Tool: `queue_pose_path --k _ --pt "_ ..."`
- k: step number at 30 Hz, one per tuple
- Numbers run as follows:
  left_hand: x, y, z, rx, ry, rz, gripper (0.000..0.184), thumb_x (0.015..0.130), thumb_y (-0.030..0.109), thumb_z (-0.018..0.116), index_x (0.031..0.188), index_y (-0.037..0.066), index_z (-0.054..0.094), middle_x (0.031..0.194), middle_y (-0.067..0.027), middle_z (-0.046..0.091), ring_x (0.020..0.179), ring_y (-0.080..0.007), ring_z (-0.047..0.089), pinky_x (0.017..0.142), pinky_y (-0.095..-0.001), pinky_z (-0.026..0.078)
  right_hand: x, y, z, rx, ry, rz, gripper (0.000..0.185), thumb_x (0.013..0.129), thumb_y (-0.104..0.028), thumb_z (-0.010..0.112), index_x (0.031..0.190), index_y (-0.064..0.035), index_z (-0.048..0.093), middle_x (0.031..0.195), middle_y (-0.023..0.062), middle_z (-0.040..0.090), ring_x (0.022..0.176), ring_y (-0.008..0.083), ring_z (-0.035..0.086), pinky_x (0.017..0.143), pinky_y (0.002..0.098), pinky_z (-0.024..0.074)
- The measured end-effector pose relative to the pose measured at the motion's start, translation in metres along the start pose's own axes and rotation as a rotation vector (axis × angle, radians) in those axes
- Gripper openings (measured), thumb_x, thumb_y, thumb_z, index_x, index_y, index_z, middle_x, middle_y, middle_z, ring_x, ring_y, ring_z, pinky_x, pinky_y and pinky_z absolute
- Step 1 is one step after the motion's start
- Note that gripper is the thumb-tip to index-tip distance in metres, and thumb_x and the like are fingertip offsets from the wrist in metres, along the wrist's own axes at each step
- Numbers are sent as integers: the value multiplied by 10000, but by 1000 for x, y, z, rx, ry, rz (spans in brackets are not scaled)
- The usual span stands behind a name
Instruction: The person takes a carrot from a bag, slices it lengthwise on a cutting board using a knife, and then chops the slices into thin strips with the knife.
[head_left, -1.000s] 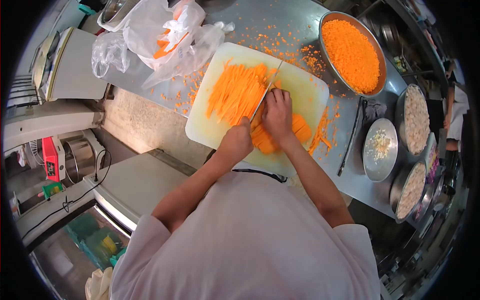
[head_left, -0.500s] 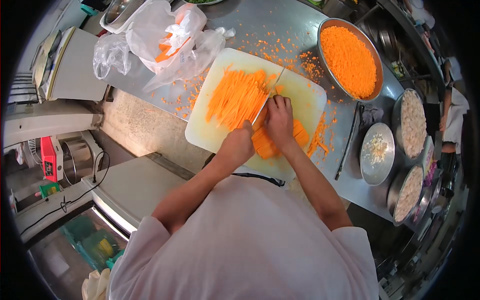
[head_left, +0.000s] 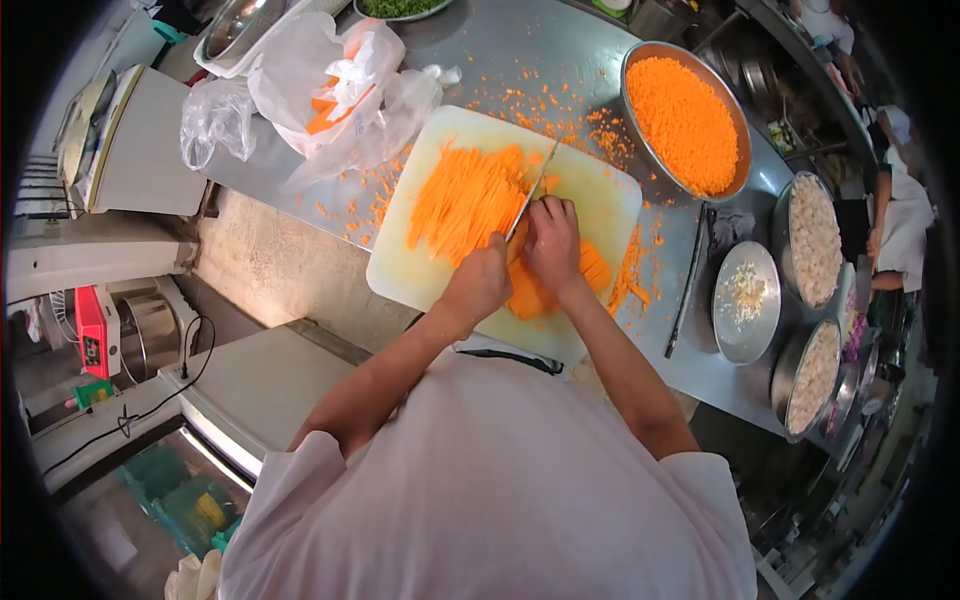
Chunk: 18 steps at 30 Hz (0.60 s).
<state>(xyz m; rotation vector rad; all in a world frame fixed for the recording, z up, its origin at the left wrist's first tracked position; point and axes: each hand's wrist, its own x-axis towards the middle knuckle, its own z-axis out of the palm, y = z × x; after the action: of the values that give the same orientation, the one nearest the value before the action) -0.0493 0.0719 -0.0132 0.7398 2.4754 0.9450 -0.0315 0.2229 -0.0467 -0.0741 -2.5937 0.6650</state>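
My left hand [head_left: 480, 280] is closed round the handle of a knife [head_left: 533, 188], whose blade slants up and right over the white cutting board [head_left: 400, 262]. Left of the blade lies a heap of thin orange carrot strips [head_left: 455, 200]. My right hand [head_left: 552, 242] is just right of the blade, its fingers curled down on a carrot piece that they mostly hide. Flat orange carrot slices [head_left: 530, 292] lie beneath and beside that hand. A small carrot bit shows near the blade's upper part.
A large bowl of chopped carrot [head_left: 685, 125] stands at the upper right. Nearby are a dark rod [head_left: 687, 290], a bowl of pale bits [head_left: 746, 300] and two bowls of pale chunks [head_left: 812, 240]. Plastic bags [head_left: 335, 90] lie upper left. A person [head_left: 900, 220] stands far right.
The board and bowls have shifted slightly in view as the camera moved. More of the green-filled bowl shows at the top. Both hands keep about the same place at the knife and carrot.
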Motion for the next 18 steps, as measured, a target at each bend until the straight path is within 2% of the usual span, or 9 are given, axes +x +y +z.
queue_pose_path --k 3,7,9,10,12,13,15,17,18 --pt "2 -3 -3 -33 -6 23 129 814 -19 513 879 -90 427 619 -336 559 618 -481 609 560 -526 494 2 8 -10 85 -116 108 241 663 59 617 893 -13 614 869 147 564 863 331 527 770 408 465" --pt "2 -8 -3 -79 -9 39 131 822 -7 513 866 -89 421 622 -342 558 627 -487 611 557 -524 492 -5 10 -43 177 19 108 242 748 89 567 932 -36 662 882 145 647 831 306 604 721 392 483" --pt "2 -10 -5 -85 -19 60 132 823 -8 504 880 -96 424 619 -336 560 618 -485 608 551 -527 487 -5 -4 -72 101 -110 454 309 770 76 575 1024 -58 691 910 150 684 836 288 647 758 396 495" --pt "1 -11 -6 -85 -23 67 136 824 -10 494 895 -103 426 615 -329 561 610 -482 606 546 -531 482 -8 -4 -82 90 -99 462 309 770 76 575 1024 -58 691 910 150 684 836 288 647 758 396 495" --pt "-1 -10 -13 -121 -70 81 185 820 -7 491 949 -111 412 643 -331 568 637 -483 608 569 -533 482 -16 -1 -104 -9 -280 375 322 767 49 615 1058 -68 688 1040 156 668 993 303 628 854 389 492" --pt "-1 -11 -17 -153 -108 77 238 816 -4 488 1004 -119 397 670 -333 575 664 -483 609 591 -535 482 -20 -2 -112 -20 -265 386 322 767 49 615 1058 -68 688 1040 156 668 993 303 628 854 389 492" --pt "0 -11 -20 -149 -135 96 283 791 0 511 1017 -112 382 678 -313 580 674 -477 606 607 -524 488 -25 -11 -129 33 -41 187 336 744 48 648 1059 -63 687 1230 195 601 1195 333 542 970 358 462" --pt "1 -13 -22 -140 -159 102 331 766 5 534 1030 -105 367 687 -293 585 684 -471 604 623 -512 493 -21 -30 -171 14 4 327 252 831 -36 652 1074 -86 697 1436 138 461 1351 294 407 1084 378 350" --pt "3 -15 -22 -105 -202 93 391 761 11 550 1070 -114 348 710 -291 595 704 -464 611 632 -501 499 -21 -33 -190 92 124 299 231 859 -39 629 1074 -86 699 1432 146 466 1354 286 404 1097 383 328"
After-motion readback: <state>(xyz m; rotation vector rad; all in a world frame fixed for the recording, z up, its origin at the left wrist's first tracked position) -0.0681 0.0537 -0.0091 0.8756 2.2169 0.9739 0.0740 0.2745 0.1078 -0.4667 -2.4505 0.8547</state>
